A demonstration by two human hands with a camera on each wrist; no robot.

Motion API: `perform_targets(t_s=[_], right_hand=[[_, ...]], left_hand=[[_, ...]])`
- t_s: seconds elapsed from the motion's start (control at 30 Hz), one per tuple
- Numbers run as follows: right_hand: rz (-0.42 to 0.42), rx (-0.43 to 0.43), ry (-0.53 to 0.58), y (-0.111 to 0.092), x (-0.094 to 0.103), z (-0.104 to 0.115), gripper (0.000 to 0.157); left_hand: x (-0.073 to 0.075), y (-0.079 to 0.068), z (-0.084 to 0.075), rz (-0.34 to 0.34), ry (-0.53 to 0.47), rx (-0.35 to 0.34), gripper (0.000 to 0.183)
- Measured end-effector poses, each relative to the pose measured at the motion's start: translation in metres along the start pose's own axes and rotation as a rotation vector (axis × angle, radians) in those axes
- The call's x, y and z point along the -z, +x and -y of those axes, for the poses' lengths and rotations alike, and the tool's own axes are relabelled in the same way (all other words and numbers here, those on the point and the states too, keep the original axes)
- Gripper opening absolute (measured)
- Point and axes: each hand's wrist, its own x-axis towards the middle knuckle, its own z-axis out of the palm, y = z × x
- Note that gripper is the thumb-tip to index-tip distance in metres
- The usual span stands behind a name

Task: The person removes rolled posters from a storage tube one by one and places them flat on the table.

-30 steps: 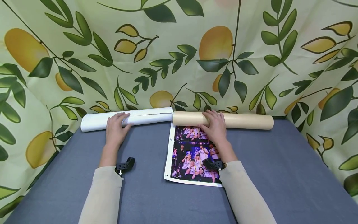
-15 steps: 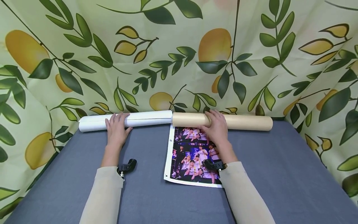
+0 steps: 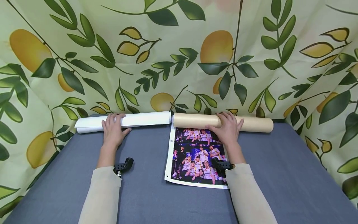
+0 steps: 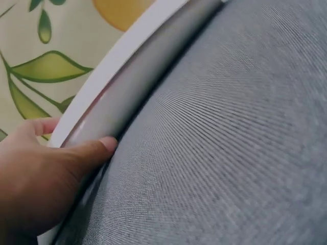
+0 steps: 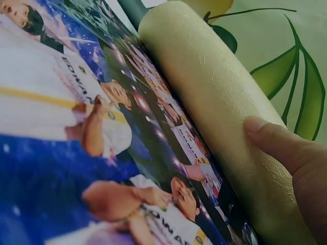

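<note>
Two rolls lie end to end along the back of the table. At the left is a white paper roll [image 3: 148, 119], its loose long edge showing. My left hand [image 3: 113, 130] grips it from above, thumb [image 4: 104, 145] along its near side and fingers over the top. The tan roll [image 3: 193, 120], with a creased, glossy surface, lies at the right. Around its middle my right hand [image 3: 227, 129] holds it, fingers over the top, thumb [image 5: 260, 127] on the near side. A printed poster [image 3: 193, 165] of a group of people lies flat before the tan roll, partly under my right wrist.
A dark blue-grey cloth [image 3: 145, 199] covers the table. Behind the rolls and along both sides hangs a curtain [image 3: 173, 37] printed with leaves and yellow fruit. Black wrist cameras [image 3: 124, 165] are strapped at both cuffs.
The white roll has shifted slightly left and turned under my left hand, leaving a small gap between the rolls. My right hand has slid right along the tan roll, its fingers more spread.
</note>
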Motion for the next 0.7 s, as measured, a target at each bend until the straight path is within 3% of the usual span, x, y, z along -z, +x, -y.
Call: perform_targets(t_s=[0.17, 0.33, 0.47, 0.57, 0.7], right_hand=[[0.005, -0.006, -0.01, -0.001, 0.0, 0.001, 0.076], [0.025, -0.016, -0.025, -0.001, 0.0, 0.003, 0.076], [0.034, -0.021, -0.043, -0.001, -0.001, 0.005, 0.076], [0.034, -0.014, -0.052, -0.001, -0.002, 0.006, 0.076], [0.037, 0.005, -0.06, -0.002, -0.005, 0.011, 0.075]], left_hand=[[-0.002, -0.001, 0.003, 0.009, 0.055, 0.006, 0.063], [-0.001, -0.001, 0.005, -0.054, 0.064, -0.024, 0.056], [0.002, 0.0, 0.007, -0.088, 0.022, -0.021, 0.055], [0.005, 0.001, 0.008, -0.149, -0.015, -0.024, 0.055], [0.007, 0.003, 0.005, -0.218, -0.037, -0.101, 0.054]])
